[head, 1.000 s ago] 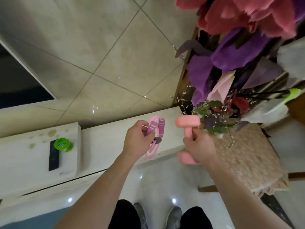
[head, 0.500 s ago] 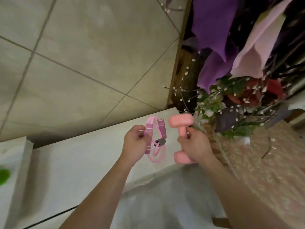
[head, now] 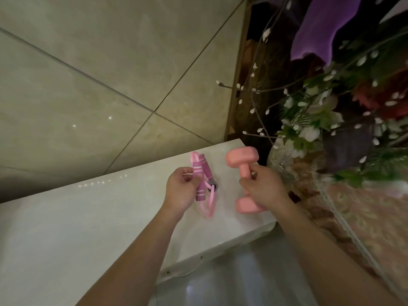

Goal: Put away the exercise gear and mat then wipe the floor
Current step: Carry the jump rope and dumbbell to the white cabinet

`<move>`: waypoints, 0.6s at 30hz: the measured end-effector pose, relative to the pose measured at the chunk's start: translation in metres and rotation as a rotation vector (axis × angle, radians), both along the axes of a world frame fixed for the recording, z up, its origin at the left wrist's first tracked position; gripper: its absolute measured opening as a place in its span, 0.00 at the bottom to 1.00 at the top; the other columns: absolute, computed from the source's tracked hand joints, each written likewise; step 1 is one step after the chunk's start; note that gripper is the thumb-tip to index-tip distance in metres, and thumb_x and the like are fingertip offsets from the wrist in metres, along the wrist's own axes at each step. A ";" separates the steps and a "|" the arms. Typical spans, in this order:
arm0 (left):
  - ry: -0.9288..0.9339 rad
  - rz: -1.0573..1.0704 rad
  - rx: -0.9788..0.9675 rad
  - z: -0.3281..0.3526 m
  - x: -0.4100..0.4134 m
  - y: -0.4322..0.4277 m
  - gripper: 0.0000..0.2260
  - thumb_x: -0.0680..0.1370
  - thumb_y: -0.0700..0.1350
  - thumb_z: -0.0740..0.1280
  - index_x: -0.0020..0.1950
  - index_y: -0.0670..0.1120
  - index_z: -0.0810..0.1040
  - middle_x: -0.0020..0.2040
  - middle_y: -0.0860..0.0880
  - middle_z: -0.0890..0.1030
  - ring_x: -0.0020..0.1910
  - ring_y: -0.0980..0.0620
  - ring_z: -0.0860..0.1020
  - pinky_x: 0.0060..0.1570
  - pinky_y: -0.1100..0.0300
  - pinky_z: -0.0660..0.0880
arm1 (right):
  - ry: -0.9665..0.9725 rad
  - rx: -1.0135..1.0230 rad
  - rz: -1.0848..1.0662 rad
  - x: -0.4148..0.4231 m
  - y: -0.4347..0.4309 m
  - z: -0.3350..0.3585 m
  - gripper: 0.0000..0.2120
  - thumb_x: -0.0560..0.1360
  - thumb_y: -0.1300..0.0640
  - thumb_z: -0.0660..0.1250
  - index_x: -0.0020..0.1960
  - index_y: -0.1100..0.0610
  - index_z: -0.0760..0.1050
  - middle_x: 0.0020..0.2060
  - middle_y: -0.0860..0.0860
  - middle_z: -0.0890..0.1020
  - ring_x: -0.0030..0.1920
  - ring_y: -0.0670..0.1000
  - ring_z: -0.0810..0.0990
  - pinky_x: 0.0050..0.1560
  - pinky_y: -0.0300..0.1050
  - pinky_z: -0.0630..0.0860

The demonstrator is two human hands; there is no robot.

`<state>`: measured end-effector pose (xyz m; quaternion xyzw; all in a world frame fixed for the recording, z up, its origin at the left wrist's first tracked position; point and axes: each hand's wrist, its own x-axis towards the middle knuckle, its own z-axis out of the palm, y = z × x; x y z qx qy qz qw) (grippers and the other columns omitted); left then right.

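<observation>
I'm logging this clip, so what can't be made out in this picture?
Head view.
On the dumbbell, the handle is mostly covered by the right hand; whether its lower end touches the white ledge is unclear.
On the jump rope, the cord loop is blurred and the left hand covers part of one handle.
The flowers: cut off by top and right edges.

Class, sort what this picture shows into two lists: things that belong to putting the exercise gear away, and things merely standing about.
Belongs to the job:
pink dumbbell, held by the right hand
pink skipping rope, held by the left hand

Just standing about:
white ledge
flower arrangement
patterned cloth
beige tiles
</observation>
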<state>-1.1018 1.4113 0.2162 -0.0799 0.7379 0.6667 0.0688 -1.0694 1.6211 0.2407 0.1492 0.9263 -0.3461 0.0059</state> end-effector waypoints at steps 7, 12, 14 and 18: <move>0.007 0.081 -0.184 -0.026 -0.017 -0.001 0.03 0.77 0.42 0.70 0.49 0.44 0.77 0.40 0.45 0.83 0.29 0.55 0.81 0.26 0.61 0.77 | -0.047 -0.055 0.029 -0.014 0.007 -0.020 0.02 0.72 0.51 0.67 0.42 0.46 0.75 0.38 0.44 0.80 0.39 0.44 0.78 0.36 0.42 0.71; -0.052 0.046 -0.322 -0.049 -0.022 -0.012 0.08 0.74 0.46 0.72 0.48 0.46 0.75 0.36 0.46 0.83 0.31 0.45 0.84 0.35 0.44 0.82 | -0.057 -0.065 0.037 -0.024 0.006 -0.024 0.02 0.72 0.53 0.68 0.43 0.47 0.76 0.37 0.45 0.80 0.38 0.46 0.79 0.37 0.43 0.73; -0.040 0.037 -0.379 -0.055 -0.023 -0.013 0.12 0.71 0.48 0.73 0.50 0.46 0.76 0.36 0.48 0.83 0.33 0.46 0.84 0.36 0.45 0.82 | -0.061 -0.079 0.042 -0.027 0.006 -0.025 0.02 0.72 0.54 0.68 0.44 0.48 0.77 0.37 0.46 0.80 0.39 0.47 0.79 0.38 0.44 0.73; -0.008 0.012 -0.427 -0.058 -0.027 -0.004 0.15 0.68 0.48 0.75 0.51 0.46 0.77 0.37 0.50 0.83 0.36 0.47 0.84 0.39 0.46 0.82 | -0.079 -0.049 0.014 -0.034 0.008 -0.029 0.03 0.72 0.54 0.69 0.45 0.51 0.79 0.37 0.47 0.81 0.39 0.49 0.79 0.36 0.42 0.71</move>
